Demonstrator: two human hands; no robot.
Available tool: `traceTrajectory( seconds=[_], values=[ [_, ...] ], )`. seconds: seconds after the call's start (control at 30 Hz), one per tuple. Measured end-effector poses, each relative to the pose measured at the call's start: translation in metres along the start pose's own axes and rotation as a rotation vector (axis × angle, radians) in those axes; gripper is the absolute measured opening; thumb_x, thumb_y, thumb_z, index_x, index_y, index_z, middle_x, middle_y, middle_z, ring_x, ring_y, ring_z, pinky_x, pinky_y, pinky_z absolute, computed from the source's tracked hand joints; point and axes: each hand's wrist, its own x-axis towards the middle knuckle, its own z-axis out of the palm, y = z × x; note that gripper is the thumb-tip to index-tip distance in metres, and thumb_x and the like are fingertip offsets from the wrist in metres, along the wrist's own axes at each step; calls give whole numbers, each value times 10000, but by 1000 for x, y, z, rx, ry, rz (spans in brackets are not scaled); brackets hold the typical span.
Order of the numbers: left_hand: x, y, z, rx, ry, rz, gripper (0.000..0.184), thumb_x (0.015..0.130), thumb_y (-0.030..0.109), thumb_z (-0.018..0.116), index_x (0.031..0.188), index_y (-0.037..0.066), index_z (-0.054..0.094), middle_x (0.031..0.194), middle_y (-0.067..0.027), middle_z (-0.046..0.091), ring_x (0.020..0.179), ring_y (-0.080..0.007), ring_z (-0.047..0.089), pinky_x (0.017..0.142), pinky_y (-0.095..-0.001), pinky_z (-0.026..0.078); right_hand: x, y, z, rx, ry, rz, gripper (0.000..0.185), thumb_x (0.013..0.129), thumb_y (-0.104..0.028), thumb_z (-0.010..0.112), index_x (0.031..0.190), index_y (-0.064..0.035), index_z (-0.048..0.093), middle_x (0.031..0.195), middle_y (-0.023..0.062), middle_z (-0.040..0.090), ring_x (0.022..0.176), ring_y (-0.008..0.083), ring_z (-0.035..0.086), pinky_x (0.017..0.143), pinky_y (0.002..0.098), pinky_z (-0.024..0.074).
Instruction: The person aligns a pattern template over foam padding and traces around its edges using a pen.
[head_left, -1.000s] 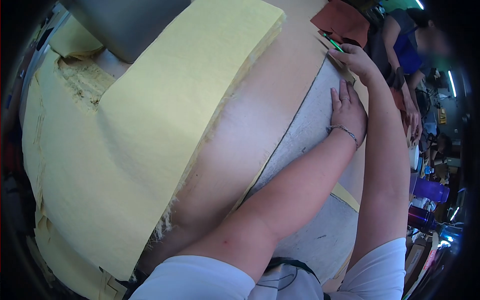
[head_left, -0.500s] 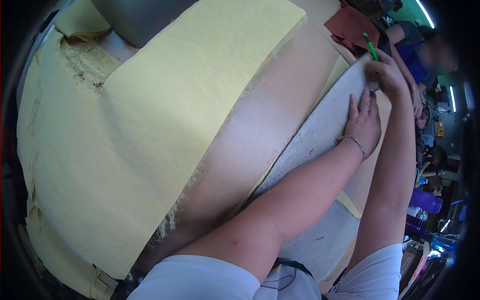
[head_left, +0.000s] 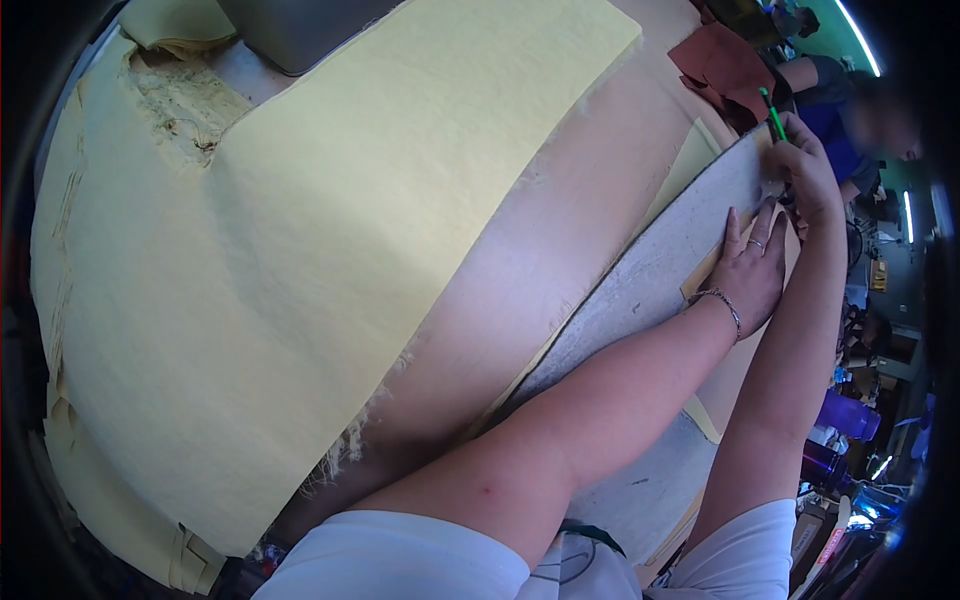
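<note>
1. While the left sleeve (head_left: 400,558) and the right sleeve (head_left: 735,550), both white, are filling the bottom of the frame, a lower grey sheet (head_left: 640,485) is lying between the two arms.
2. The left arm (head_left: 540,425) is slanting from bottom centre toward the right and is covering part of the grey sheet (head_left: 665,255), which is stretching diagonally from the centre to the upper right of the frame.
3. The left hand (head_left: 752,268), right of centre, is lying palm down with fingers extended and is clasping nothing visible; I cannot tell exactly what its palm is touching. A bracelet (head_left: 727,303) is circling its wrist, and it is wearing a ring (head_left: 756,244).
4. The right hand (head_left: 812,175), at upper right, is grasping a green pen (head_left: 774,115), which is pointing up and left. Its fingers are sitting by the grey sheet's top corner; whether they are pinching it too, I cannot tell.
5. A tan sheet (head_left: 540,250) is showing between the grey sheet and a big yellow sheet (head_left: 400,200), whose frayed edge is running diagonally through the middle.
6. Beyond the pen, a reddish piece (head_left: 725,75) is lying at upper right.
7. Farther off, another person (head_left: 830,120) in blue is sitting or standing.
</note>
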Motion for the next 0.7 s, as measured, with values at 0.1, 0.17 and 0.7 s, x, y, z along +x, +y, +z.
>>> traceTrajectory(
  seconds=[0.1, 0.17, 0.7],
  values=[
    [1, -3, -2, -84, -91, -59, 446, 821, 171, 370, 1223, -24, 361, 1332, -190, 205, 1276, -359, 76, 963, -606, 46, 10, 11, 12, -9, -26, 42, 168, 678, -51, 490, 845, -65, 490, 597, -26, 453, 508, 61, 405, 467, 193, 292],
    [1, -6, -2, -86, -149, -106, 467, 820, 194, 382, 1240, -8, 348, 1331, -192, 212, 1270, -370, 91, 973, -589, 52, 20, 24, 19, -22, -74, 74, 160, 678, -69, 503, 837, -70, 486, 603, -25, 454, 520, 61, 408, 478, 204, 301],
    [30, -78, -65, 186, 434, -301, 216, 741, 103, 500, 938, 102, 588, 907, -118, 538, 870, -307, 509, 738, -378, 436, 26, 87, 15, -215, 114, 57, 289, 680, -157, 663, 947, -56, 616, 798, 62, 620, 716, 134, 564, 679, 266, 436]
  ],
)
